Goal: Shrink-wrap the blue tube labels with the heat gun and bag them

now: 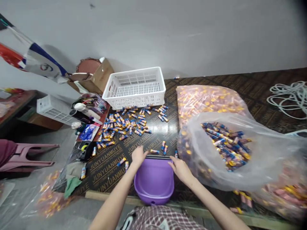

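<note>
Now I steady purple tub [154, 180] at far corners, left hand [138, 156] and right hand [181, 170] bent-fingered; firm pinch, cannot tell. Moving tub needs level, even support.

I am reading "JUNYUANMUYE" in gold capitals, repeating in slanting rows across the dark board [105, 161] that is covering the worktop. Smaller lettering is running beneath those words, but I am not making it out. On the white-and-blue bag [44, 60], I am seeing a round logo with lettering too blurred to read. The printed wrappers on the small cylinders [155, 151] are showing no words I can read.
</note>
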Demonstrator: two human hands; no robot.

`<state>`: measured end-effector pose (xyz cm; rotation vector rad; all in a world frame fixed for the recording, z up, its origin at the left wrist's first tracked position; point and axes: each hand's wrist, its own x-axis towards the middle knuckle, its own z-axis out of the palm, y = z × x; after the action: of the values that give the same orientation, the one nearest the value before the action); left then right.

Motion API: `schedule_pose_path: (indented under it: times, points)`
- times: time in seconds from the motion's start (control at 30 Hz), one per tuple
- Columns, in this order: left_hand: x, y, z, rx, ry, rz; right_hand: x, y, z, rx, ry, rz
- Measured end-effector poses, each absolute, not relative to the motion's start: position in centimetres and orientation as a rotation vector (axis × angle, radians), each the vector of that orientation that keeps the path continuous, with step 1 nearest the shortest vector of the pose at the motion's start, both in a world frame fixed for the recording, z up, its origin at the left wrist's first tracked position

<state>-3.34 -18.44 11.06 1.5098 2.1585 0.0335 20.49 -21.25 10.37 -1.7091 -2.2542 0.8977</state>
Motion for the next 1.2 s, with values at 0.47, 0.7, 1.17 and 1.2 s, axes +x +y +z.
schedule_pose_path:
  times: [0.47, 0.7, 1.17, 1.2]
  points:
    - [-17.8, -27.0, -1.3, 1.738, 2.105, -0.292, 9.4, -13.1, -1.7, -2.32, -2.183, 0.67]
    - [-13.2, -23.2, 1.1, 1.605, 2.017, 0.066, 7.4, -19.6, 0.5, -2.014, -2.464, 0.87]
    - [-14.5, -25.8, 0.1, 1.962, 1.78, 0.151, 16.3, -28.1, -4.5, -2.021, -1.736, 1.236]
    - [-16.3, -24.7, 0.0, 1.936, 1.913, 0.155, 15.5, -27.3, -4.2, -1.975, -1.767, 1.275]
